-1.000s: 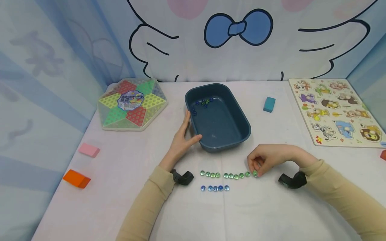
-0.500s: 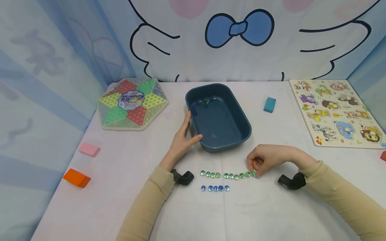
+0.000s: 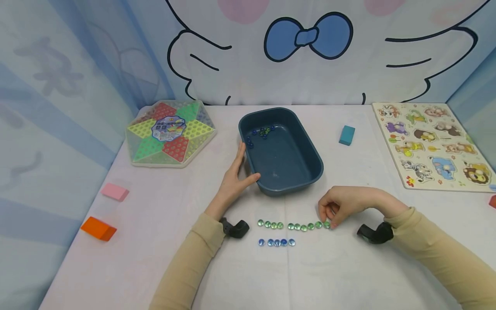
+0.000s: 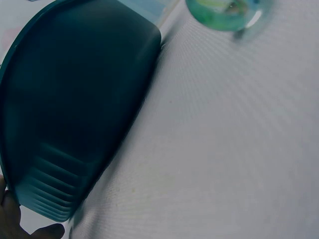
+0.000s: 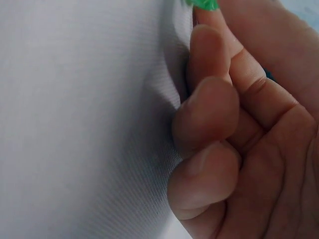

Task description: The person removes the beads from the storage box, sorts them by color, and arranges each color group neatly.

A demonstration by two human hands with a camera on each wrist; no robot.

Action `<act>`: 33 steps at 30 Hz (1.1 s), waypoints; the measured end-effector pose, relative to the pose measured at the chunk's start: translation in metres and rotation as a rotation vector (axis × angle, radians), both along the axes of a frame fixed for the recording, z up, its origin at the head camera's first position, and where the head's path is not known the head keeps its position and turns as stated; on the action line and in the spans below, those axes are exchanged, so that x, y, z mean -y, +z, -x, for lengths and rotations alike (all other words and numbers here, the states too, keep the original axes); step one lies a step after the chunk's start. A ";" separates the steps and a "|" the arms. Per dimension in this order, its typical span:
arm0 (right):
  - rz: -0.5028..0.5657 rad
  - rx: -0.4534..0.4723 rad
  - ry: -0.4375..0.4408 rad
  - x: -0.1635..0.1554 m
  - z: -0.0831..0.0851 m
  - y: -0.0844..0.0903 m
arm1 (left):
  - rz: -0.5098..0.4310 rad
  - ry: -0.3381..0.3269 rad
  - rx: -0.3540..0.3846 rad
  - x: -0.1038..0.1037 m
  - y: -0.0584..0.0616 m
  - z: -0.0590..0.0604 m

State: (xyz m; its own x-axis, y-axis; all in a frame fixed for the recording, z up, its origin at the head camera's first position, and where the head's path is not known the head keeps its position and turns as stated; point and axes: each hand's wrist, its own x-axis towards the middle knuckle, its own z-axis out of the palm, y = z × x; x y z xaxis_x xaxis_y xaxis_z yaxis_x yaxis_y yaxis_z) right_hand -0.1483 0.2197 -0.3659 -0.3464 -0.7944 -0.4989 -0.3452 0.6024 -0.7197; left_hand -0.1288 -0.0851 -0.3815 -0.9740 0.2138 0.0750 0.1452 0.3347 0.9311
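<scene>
Head view: green marble (image 3: 327, 224) glassy, round, translucent.

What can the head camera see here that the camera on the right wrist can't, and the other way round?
Only the head view shows the blue tub with the left hand against its side, the row of green marbles, the row of blue marbles, the game board, the animal puzzle and the blocks. Only the right wrist view shows the curled fingers close up, pressed to the white cloth. Both show the right hand at a green marble.
</scene>
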 end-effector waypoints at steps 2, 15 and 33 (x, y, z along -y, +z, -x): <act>-0.006 0.010 -0.005 0.000 0.000 0.000 | 0.000 -0.001 0.001 0.000 0.000 0.000; -0.145 0.005 0.051 0.009 0.015 0.031 | -0.006 -0.011 -0.005 0.001 -0.002 0.001; 0.199 0.071 0.028 0.076 0.083 0.076 | -0.015 -0.014 -0.009 0.003 -0.003 0.002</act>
State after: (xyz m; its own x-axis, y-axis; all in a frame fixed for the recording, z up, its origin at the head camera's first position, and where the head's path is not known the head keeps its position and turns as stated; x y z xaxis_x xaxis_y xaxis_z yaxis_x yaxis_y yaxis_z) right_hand -0.2311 0.1441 -0.2896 -0.2918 -0.8886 -0.3539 -0.3039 0.4370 -0.8466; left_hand -0.1304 -0.0882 -0.3845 -0.9701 0.2266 0.0873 0.1585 0.3187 0.9345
